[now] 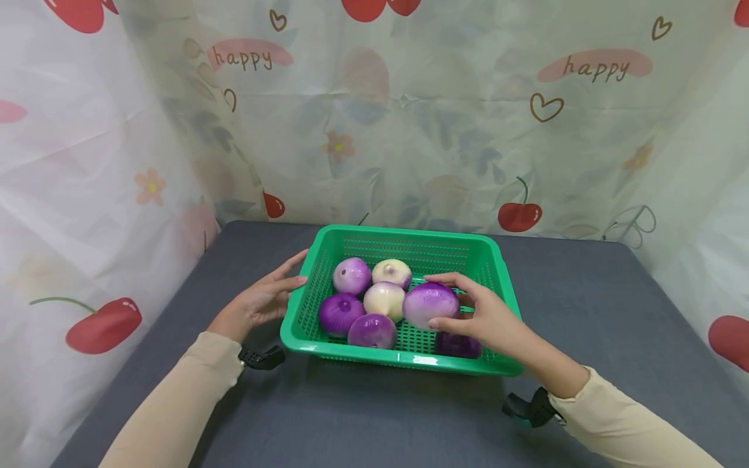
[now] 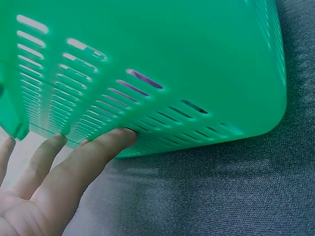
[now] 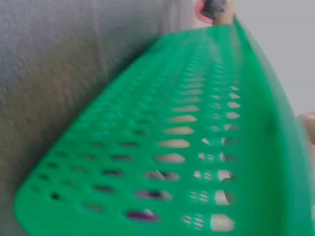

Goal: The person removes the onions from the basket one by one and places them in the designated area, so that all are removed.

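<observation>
Over the right half of the green basket [image 1: 404, 232], right hand [image 1: 490, 318]: curled round the held onion [image 1: 432, 305], with thumb on the near side and fingers on the far side.
Held onion: glossy, deep purple on top and paler below; located within the rim outline; contact with the basket floor not possible to tell.
Onion handling: probably firm, moderately weighty and slippery on the shiny skin; liable to roll out of an off-centre pinch and to bruise if dropped.
Onion hold point: take across the widest girth, thumb opposed to fingers; avoid the narrowing ends.
Left hand [image 1: 260, 300]: extended against the left outer side of the basket, with fingers fairly straight; not clenched, not wrapped round anything.
Basket handling: seemingly stiff plastic, likely light in itself; steady by the rim or slotted wall.
Basket left half: pale purple onion [image 1: 352, 276], dark purple onion [image 1: 341, 314], front purple onion [image 1: 372, 331], and two whitish onions [image 1: 383, 301] grouped closely.
Basket right front: darkest onion [image 1: 459, 346], partly hidden below the right hand.
Beneath: dark grey counter [image 1: 374, 416].
Behind: printed curtain [image 1: 409, 130].
</observation>
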`<action>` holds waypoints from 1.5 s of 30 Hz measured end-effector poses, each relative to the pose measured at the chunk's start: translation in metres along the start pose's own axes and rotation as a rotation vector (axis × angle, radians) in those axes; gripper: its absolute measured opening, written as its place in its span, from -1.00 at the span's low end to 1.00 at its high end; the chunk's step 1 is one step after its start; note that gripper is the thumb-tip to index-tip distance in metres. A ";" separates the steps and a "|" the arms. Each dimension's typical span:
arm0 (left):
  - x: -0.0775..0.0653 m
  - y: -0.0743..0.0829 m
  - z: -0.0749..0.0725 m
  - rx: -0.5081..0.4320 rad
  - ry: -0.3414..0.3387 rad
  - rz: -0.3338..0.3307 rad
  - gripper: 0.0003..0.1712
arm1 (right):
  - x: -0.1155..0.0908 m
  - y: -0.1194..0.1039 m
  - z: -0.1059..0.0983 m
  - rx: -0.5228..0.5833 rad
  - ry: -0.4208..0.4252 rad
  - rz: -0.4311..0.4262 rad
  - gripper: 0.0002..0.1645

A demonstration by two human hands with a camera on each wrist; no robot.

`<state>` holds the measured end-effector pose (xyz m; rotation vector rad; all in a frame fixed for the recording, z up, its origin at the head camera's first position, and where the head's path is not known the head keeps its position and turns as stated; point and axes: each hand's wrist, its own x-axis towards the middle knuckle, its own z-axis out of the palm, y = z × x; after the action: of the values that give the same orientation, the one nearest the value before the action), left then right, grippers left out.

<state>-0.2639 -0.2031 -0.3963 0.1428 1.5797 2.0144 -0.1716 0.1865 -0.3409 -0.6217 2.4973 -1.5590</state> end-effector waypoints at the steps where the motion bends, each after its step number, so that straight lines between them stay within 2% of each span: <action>1: 0.000 0.000 0.000 0.001 -0.002 0.001 -0.19 | -0.002 -0.002 -0.003 0.014 0.007 -0.008 -0.26; 9: -0.001 -0.001 -0.002 0.027 -0.029 0.029 -0.16 | -0.015 -0.006 -0.037 0.015 0.107 -0.075 -0.23; 15: -0.001 -0.002 -0.002 0.020 -0.009 0.017 -0.20 | -0.022 -0.002 -0.064 0.027 0.197 -0.086 -0.24; 17: 0.000 -0.002 -0.001 0.022 -0.006 0.015 -0.20 | -0.025 0.000 -0.072 0.079 0.209 -0.087 -0.28; 23: 0.000 -0.002 -0.002 0.021 -0.008 0.018 -0.20 | -0.027 0.012 -0.092 0.355 0.181 -0.154 -0.50; 26: 0.000 -0.002 -0.002 0.026 -0.013 0.019 -0.19 | -0.027 0.018 -0.099 0.382 0.197 -0.161 -0.52; 29: 0.000 -0.002 -0.002 0.033 -0.018 0.020 -0.19 | -0.027 0.025 -0.106 0.384 0.244 -0.125 -0.47; 32: 0.000 -0.002 -0.001 0.037 -0.019 0.020 -0.19 | -0.026 0.031 -0.112 0.339 0.306 -0.051 -0.37; 39: 0.001 -0.003 -0.002 0.039 -0.015 0.016 -0.19 | -0.022 0.049 -0.125 -0.065 0.379 0.198 -0.08; 42: 0.000 -0.002 -0.001 0.040 -0.015 0.013 -0.18 | -0.017 0.062 -0.127 -0.128 0.393 0.251 -0.04; 45: -0.001 -0.002 -0.001 0.035 -0.011 0.014 -0.19 | -0.012 0.076 -0.129 -0.144 0.408 0.252 -0.03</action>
<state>-0.2630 -0.2038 -0.3978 0.1787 1.6123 1.9940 -0.2229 0.3276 -0.3498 0.0106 2.8564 -1.5461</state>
